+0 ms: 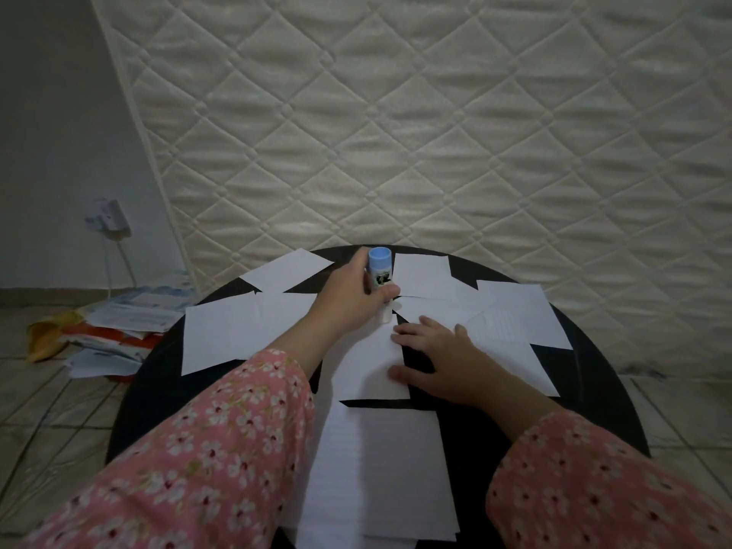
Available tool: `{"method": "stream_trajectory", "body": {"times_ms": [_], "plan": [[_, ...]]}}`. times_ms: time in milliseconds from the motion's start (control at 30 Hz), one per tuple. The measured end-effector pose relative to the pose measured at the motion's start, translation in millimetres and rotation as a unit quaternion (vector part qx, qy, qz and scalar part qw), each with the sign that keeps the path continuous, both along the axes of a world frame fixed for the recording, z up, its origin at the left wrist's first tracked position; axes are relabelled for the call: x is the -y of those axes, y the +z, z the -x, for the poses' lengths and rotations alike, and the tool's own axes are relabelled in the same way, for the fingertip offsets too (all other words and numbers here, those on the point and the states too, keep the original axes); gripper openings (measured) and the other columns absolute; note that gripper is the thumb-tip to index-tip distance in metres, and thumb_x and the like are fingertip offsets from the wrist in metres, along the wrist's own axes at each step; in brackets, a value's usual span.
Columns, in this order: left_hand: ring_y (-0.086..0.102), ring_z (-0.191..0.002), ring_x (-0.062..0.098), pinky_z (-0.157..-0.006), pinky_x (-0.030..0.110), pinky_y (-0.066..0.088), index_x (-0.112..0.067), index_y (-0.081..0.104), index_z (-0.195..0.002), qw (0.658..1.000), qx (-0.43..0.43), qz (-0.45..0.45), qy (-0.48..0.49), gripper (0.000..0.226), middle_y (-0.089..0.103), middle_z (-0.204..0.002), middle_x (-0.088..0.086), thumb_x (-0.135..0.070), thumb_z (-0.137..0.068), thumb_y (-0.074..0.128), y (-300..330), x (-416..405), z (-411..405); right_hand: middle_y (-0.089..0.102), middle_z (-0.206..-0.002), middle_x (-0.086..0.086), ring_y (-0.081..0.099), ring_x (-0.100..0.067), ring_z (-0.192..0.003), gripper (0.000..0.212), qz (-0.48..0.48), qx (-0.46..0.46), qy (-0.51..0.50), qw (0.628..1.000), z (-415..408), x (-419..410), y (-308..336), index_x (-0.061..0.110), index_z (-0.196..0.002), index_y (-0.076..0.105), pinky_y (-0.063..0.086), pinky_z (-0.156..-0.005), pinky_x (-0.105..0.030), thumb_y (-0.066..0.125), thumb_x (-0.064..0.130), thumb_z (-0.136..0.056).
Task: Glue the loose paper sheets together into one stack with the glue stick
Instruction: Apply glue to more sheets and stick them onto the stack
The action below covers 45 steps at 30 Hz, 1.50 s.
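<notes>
Several white paper sheets lie spread over a round black table [166, 394]. My left hand [348, 299] grips a blue glue stick [379, 277], held upright with its blue end up and its lower tip down on the top edge of the centre sheet [368, 370]. My right hand [439, 358] rests flat, fingers spread, on that sheet's right edge and the table. Other sheets lie at the left [218, 334], back left [285, 271], back [424, 277] and right [523, 318]. A stack of paper [380, 469] sits at the near edge.
A quilted mattress [435, 132] leans against the wall right behind the table. On the tiled floor to the left lies a heap of papers and envelopes [119, 330]. A wall socket with a plugged-in charger [109, 219] is above it.
</notes>
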<state>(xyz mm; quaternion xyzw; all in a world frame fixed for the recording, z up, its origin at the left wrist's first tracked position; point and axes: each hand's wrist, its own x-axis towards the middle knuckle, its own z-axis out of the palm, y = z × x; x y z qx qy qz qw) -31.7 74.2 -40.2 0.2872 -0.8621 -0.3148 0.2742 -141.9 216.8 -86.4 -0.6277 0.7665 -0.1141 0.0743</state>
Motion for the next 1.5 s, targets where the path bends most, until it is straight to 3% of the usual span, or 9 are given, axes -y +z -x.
{"method": "stream_trajectory", "body": {"times_ms": [233, 433, 733, 1033, 1233, 1500], "plan": [[0.054, -0.082, 0.008, -0.069, 0.028, 0.038, -0.03, 0.044, -0.107, 0.999, 0.007, -0.032, -0.011, 0.032, 0.056, -0.087, -0.013, -0.035, -0.086, 0.067, -4, 3, 6, 0.034, -0.149, 0.016, 0.024, -0.006, -0.14, 0.064, 0.038, 0.01, 0.004, 0.999, 2, 1, 0, 0.028, -0.14, 0.044, 0.022, -0.111, -0.048, 0.054, 0.06, -0.085], [0.057, -0.094, 0.018, -0.079, 0.035, 0.045, -0.023, 0.044, -0.113, 0.999, 0.042, -0.004, -0.009, 0.034, 0.06, -0.101, -0.004, -0.031, -0.088, 0.065, -1, 6, 5, 0.046, -0.132, 0.01, 0.04, -0.009, -0.126, 0.058, 0.057, 0.004, 0.004, 0.998, 0, 5, 1, 0.023, -0.131, 0.051, 0.032, -0.102, -0.044, 0.059, 0.056, -0.084], [0.056, -0.092, 0.018, -0.075, 0.03, 0.038, -0.019, 0.04, -0.117, 0.998, 0.056, -0.018, -0.012, 0.035, 0.059, -0.104, 0.0, -0.025, -0.09, 0.062, 2, 11, -6, 0.042, -0.14, 0.011, 0.036, -0.008, -0.132, 0.062, 0.05, -0.005, 0.012, 0.999, 1, 3, 3, 0.025, -0.135, 0.048, 0.03, -0.106, -0.048, 0.058, 0.057, -0.084], [0.055, -0.099, 0.018, -0.08, 0.031, 0.039, -0.023, 0.038, -0.124, 0.997, 0.078, -0.027, -0.005, 0.041, 0.056, -0.105, -0.003, -0.024, -0.091, 0.061, 5, 21, -23, 0.038, -0.147, 0.011, 0.027, -0.008, -0.139, 0.061, 0.034, -0.02, 0.014, 0.999, 1, 1, 7, 0.027, -0.138, 0.044, 0.027, -0.11, -0.045, 0.057, 0.056, -0.085], [0.051, -0.104, 0.017, -0.091, 0.034, 0.042, -0.024, 0.034, -0.135, 0.995, 0.094, -0.025, 0.004, 0.052, 0.051, -0.111, -0.004, -0.024, -0.091, 0.062, 8, 28, -37, 0.037, -0.147, 0.012, 0.026, -0.007, -0.139, 0.06, 0.034, -0.02, 0.017, 0.999, 1, 1, 10, 0.028, -0.138, 0.044, 0.026, -0.111, -0.043, 0.058, 0.054, -0.086], [0.05, -0.099, 0.013, -0.084, 0.027, 0.036, -0.024, 0.037, -0.13, 0.996, 0.083, -0.036, 0.005, 0.046, 0.051, -0.107, -0.006, -0.022, -0.092, 0.061, 8, 32, -47, 0.034, -0.149, 0.012, 0.023, -0.007, -0.141, 0.061, 0.023, -0.02, 0.018, 0.999, 1, 0, 10, 0.028, -0.14, 0.042, 0.025, -0.112, -0.045, 0.056, 0.054, -0.087]]}}
